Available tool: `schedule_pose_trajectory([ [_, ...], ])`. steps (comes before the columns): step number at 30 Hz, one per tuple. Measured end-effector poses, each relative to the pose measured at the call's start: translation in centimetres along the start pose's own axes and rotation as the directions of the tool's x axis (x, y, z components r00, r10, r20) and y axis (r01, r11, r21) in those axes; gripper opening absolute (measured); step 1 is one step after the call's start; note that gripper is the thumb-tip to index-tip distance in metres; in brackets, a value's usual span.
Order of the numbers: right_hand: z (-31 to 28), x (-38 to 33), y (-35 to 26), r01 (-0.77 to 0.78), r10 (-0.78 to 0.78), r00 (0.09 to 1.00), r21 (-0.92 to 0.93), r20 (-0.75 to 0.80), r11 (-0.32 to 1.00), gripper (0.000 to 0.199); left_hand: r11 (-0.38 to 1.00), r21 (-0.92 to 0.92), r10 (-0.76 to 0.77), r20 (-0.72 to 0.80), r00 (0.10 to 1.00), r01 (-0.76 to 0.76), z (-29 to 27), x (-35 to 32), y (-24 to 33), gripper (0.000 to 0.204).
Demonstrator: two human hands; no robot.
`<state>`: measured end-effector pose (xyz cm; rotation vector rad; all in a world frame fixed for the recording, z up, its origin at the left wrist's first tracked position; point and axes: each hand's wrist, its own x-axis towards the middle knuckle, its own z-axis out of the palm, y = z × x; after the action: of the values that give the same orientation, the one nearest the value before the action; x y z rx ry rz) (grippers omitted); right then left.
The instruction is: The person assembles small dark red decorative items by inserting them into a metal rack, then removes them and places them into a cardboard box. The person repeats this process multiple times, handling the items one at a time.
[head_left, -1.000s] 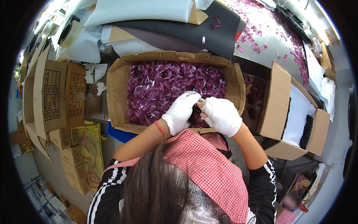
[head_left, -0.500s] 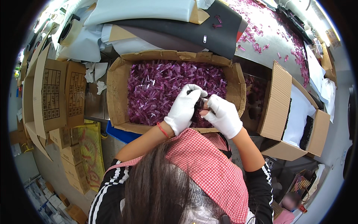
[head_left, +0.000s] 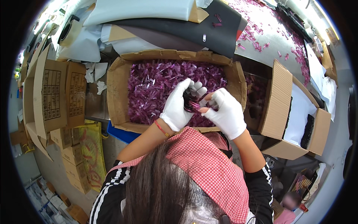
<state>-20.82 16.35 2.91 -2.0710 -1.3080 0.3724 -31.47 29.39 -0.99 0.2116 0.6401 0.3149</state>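
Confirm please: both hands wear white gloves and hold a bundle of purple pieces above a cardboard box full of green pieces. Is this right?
Not quite. The head view shows the cardboard box full of purple pieces, not green. The rest holds: left hand and right hand wear white gloves and hold a bundle above it.

Since the earlier views, the left hand [head_left: 178, 108] has opened its fingers while the right hand [head_left: 225, 112] has edged slightly lower over the cardboard box [head_left: 118, 86].
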Motion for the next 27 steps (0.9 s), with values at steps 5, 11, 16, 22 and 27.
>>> schedule_pose_trajectory([
  [5,1.2,0.2,0.8,0.189,-0.173,0.979,-0.148,0.111,0.971,0.027,0.957,0.28,0.07,0.033,0.997,-0.076,-0.7,0.2,-1.0,0.02],
  [11,1.2,0.7,-0.1,0.364,-0.332,0.931,-0.453,0.151,0.814,0.032,0.917,0.393,0.071,0.009,0.997,-0.069,-0.5,0.6,-1.3,0.017],
  [16,1.6,1.8,1.0,0.398,-0.4,0.913,-0.379,0.079,0.835,0.036,0.809,0.551,0.149,0.145,0.978,-0.205,-1.6,0.8,-1.5,0.022],
  [22,1.8,2.6,2.9,0.531,-0.488,0.844,-0.213,0.223,0.82,0.027,0.446,0.823,0.204,0.291,0.935,-0.353,-4.5,2.0,-2.3,0.019],
  [27,1.9,2.5,3.9,0.349,-0.366,0.916,0.126,0.166,0.929,0.022,0.661,0.72,0.103,0.191,0.976,-0.211,-2.2,0.3,-2.4,0.022],
])
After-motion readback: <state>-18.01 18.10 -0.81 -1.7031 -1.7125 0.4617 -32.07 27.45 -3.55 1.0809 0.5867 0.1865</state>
